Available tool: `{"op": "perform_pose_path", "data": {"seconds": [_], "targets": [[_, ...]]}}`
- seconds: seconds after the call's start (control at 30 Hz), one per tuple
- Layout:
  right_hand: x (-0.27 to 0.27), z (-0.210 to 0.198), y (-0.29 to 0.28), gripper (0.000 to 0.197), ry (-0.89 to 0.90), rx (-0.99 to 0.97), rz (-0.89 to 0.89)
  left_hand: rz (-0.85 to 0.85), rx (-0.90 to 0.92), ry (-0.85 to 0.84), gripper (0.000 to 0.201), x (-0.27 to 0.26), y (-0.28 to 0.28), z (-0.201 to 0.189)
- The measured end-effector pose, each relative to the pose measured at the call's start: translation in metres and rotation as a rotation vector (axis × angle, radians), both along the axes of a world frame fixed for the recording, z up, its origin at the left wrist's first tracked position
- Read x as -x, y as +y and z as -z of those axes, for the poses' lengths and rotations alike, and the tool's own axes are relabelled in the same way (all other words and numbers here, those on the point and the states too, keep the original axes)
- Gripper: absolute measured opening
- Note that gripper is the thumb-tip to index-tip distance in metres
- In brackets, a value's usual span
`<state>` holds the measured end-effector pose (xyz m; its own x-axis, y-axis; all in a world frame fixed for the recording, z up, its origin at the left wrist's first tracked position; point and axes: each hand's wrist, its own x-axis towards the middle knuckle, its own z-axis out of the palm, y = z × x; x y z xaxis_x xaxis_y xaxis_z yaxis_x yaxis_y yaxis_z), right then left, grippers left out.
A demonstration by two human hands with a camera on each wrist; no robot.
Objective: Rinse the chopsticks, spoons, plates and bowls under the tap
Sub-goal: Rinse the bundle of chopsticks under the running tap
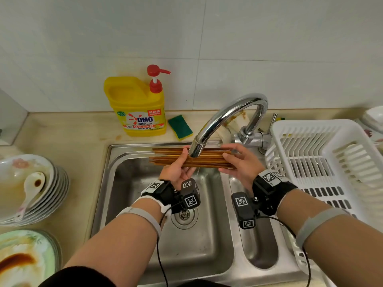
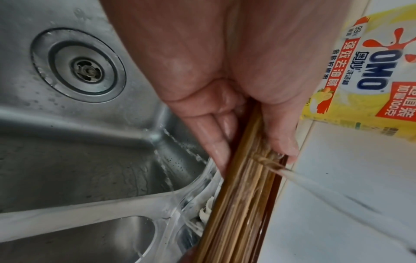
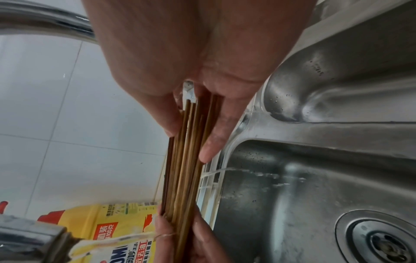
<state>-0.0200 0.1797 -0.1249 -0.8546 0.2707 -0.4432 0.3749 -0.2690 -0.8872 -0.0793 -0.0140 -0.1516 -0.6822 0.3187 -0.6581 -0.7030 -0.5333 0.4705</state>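
A bundle of brown wooden chopsticks (image 1: 203, 160) lies level just under the spout of the chrome tap (image 1: 228, 114), above the steel sink (image 1: 132, 204). My left hand (image 1: 182, 164) pinches its left part between thumb and fingers. The right end is pinched by my right hand (image 1: 230, 158). In the left wrist view a thin water stream (image 2: 326, 188) strikes the chopsticks (image 2: 243, 204) beside my left hand (image 2: 252, 147). The right wrist view shows my right hand (image 3: 191, 128) around the chopsticks (image 3: 184, 169), with the spout (image 3: 33, 234) at the lower left.
A stack of dirty bowls (image 1: 51, 183) with a white spoon (image 1: 31, 189) and soiled plates (image 1: 24, 257) sit on the left counter. Yellow detergent bottle (image 1: 138, 106) and green sponge (image 1: 180, 127) stand behind the sink. A white drying basket (image 1: 323, 158) is on the right.
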Motion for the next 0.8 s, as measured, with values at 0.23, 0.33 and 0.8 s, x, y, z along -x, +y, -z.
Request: {"op": "perform_pose_path", "data": {"seconds": [0.23, 0.33, 0.8], "targets": [[-0.006, -0.002, -0.005, 0.019, -0.029, -0.014, -0.045, 0.023, 0.052, -0.025, 0.025, -0.002, -0.004, 0.012], [-0.007, -0.002, -0.009, 0.018, -0.036, -0.018, -0.038, 0.052, 0.082, -0.003, 0.013, -0.002, -0.006, 0.014], [-0.01, -0.001, -0.011, 0.017, -0.079, -0.059, -0.012, 0.102, 0.041, 0.044, 0.037, -0.001, -0.011, 0.029]]}}
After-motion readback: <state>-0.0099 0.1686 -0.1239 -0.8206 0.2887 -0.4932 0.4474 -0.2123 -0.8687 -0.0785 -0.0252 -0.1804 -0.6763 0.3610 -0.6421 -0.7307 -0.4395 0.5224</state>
